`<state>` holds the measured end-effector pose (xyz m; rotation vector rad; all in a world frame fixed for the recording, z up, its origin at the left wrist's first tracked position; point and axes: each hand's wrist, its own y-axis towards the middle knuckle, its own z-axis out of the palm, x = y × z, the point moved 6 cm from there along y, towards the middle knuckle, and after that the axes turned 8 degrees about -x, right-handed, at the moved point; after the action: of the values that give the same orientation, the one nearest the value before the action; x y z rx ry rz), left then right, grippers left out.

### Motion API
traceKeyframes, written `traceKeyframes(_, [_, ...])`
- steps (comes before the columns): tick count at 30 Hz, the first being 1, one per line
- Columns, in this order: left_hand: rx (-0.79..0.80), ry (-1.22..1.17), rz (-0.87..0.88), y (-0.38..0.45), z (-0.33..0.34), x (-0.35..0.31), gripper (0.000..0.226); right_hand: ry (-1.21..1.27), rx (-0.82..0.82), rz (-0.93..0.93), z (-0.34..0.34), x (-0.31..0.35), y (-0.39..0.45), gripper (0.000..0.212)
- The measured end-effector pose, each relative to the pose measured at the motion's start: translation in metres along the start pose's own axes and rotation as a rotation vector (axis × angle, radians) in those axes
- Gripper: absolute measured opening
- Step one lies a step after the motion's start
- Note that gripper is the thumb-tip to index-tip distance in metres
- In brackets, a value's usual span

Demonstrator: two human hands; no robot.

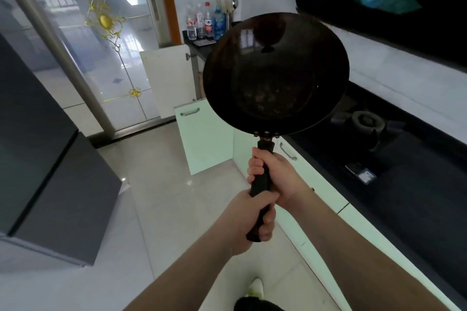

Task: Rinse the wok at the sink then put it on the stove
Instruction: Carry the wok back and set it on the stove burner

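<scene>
Head view: both hands hold the wok (275,76) by its long handle. The right hand (275,174) is wrapped tight near the pan, and the left hand (249,219) is wrapped tight at the end. The wok is up in the air, tipped toward the face. The stove (366,121) is just right of the hands. No sink shows. I think this is the carry step. Next, swing the wok right and set it flat on the burner.
</scene>
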<state>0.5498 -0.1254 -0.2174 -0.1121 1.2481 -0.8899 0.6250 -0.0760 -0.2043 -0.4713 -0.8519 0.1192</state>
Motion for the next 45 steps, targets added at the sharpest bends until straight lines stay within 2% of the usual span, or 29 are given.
traceKeyframes(5, [-0.029, -0.094, -0.012, 0.049, -0.021, -0.033, 0.033, -0.013, 0.048, 0.055, 0.012, 0.013, 0.064, 0.027])
traceKeyframes(13, [-0.072, -0.107, -0.024, 0.116, -0.049, -0.090, 0.038, 0.029, 0.066, 0.128, 0.037, 0.039, 0.153, 0.028])
traceKeyframes(21, [-0.068, -0.117, -0.071, 0.162, -0.089, -0.130, 0.030, 0.082, 0.041, 0.237, 0.067, 0.045, 0.218, 0.028])
traceKeyframes(28, [-0.014, -0.076, -0.099, 0.212, -0.146, -0.175, 0.028, 0.093, -0.038, 0.241, 0.106, 0.043, 0.293, 0.027])
traceKeyframes(35, [0.059, 0.009, -0.139, 0.254, -0.210, -0.241, 0.028, 0.212, -0.095, 0.235, 0.165, 0.044, 0.370, 0.029])
traceKeyframes(45, [0.167, 0.060, -0.192, 0.308, -0.229, -0.281, 0.028, 0.291, -0.181, 0.190, 0.170, 0.069, 0.428, 0.033])
